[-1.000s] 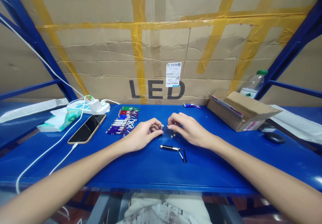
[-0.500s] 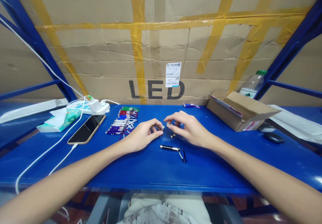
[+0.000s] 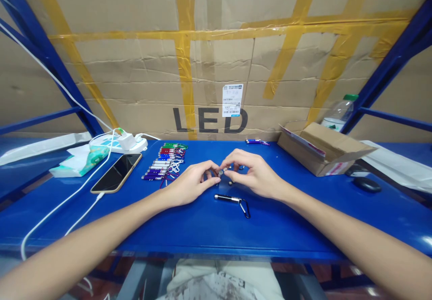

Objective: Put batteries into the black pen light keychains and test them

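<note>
My left hand (image 3: 194, 184) and my right hand (image 3: 256, 172) meet fingertip to fingertip above the middle of the blue table. Pinched in the left fingers is a small silver button cell (image 3: 220, 173). Another button cell (image 3: 225, 170) sits between my right thumb and forefinger, close against the first. More small cells (image 3: 231, 183) lie under and behind the right hand, partly hidden. In front of both hands rests a black keychain flashlight (image 3: 227, 198) with a black carabiner clip (image 3: 245, 209).
Several coloured keychain flashlights (image 3: 158, 165) lie in a row at left, near a phone (image 3: 116, 174), tissue pack (image 3: 79, 161) and power strip (image 3: 135, 145). A blue flashlight (image 3: 253, 141) lies at the back. An open carton (image 3: 324, 151) and black mouse (image 3: 367, 184) are right.
The gap between my hands has closed: the right fingertips moved slightly left, bringing the two button cells together. Everything else on the table stays put.
</note>
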The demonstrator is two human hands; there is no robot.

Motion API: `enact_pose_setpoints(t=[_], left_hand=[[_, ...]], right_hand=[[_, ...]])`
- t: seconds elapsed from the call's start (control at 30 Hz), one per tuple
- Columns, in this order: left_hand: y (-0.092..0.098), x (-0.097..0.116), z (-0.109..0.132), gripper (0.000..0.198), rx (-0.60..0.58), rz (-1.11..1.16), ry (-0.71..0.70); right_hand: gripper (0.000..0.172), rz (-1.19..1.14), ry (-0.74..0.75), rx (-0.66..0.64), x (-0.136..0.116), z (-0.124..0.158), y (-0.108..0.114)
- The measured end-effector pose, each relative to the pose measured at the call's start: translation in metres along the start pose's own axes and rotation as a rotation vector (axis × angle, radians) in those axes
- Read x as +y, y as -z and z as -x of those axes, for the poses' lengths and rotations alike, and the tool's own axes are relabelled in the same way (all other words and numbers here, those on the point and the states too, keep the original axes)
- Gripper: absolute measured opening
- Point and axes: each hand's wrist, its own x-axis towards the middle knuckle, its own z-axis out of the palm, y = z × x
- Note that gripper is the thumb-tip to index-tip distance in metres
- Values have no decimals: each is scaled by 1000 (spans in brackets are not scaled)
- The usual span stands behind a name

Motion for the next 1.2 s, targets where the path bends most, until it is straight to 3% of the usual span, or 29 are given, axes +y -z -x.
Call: enact_pose_setpoints(t=[0.23,0.73,0.93,1.2], left_hand=[[0,-1,0,19,-7,8,-10],[0,1,0,20,-26,3,-31],[-1,1,0,20,-26,20,-32],[-1,2,0,18,-29,8,-41]], right_hand=[[15,80,27,4,-1,0,0],[15,16,29,-77,-6,2,-3],[30,2,-43,-62,-9,1,-4],[31,-33,-66,-61,-7,1,-6]])
